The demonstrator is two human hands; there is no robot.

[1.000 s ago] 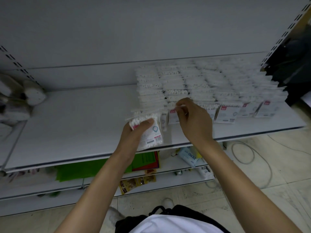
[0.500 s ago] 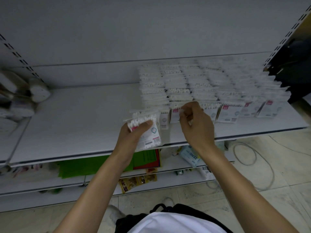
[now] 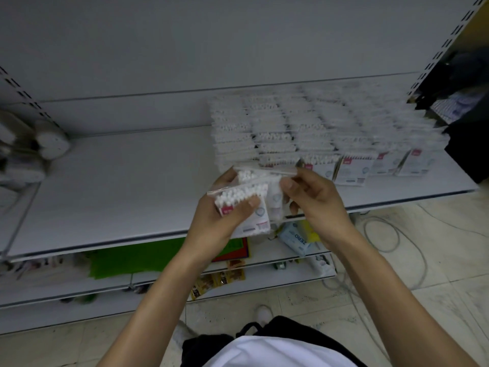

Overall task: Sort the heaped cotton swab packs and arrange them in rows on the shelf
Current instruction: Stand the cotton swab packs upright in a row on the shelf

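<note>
My left hand (image 3: pixel 217 215) grips a small stack of clear cotton swab packs (image 3: pixel 244 205) with white swab tips and pink labels, thumb pressed across the front pack. My right hand (image 3: pixel 315 197) pinches another swab pack (image 3: pixel 275 172) at the back of that stack, just above the front edge of the grey shelf (image 3: pixel 119 181). Behind the hands, several rows of swab packs (image 3: pixel 304 133) stand upright on the right half of the shelf. How many packs the left hand holds is hidden.
The shelf's left half is bare metal. Pale round items (image 3: pixel 50 141) sit at the far left. Lower shelves hold green sheets (image 3: pixel 132 258), a blue ZERO packet (image 3: pixel 296 238) and small packets. A cable (image 3: pixel 391 234) lies on the tiled floor. A dark rack (image 3: pixel 465 102) stands at right.
My right hand left the front of the standing rows and came back toward me, now pinching a pack at the stack in my left hand. The left hand lifted slightly.
</note>
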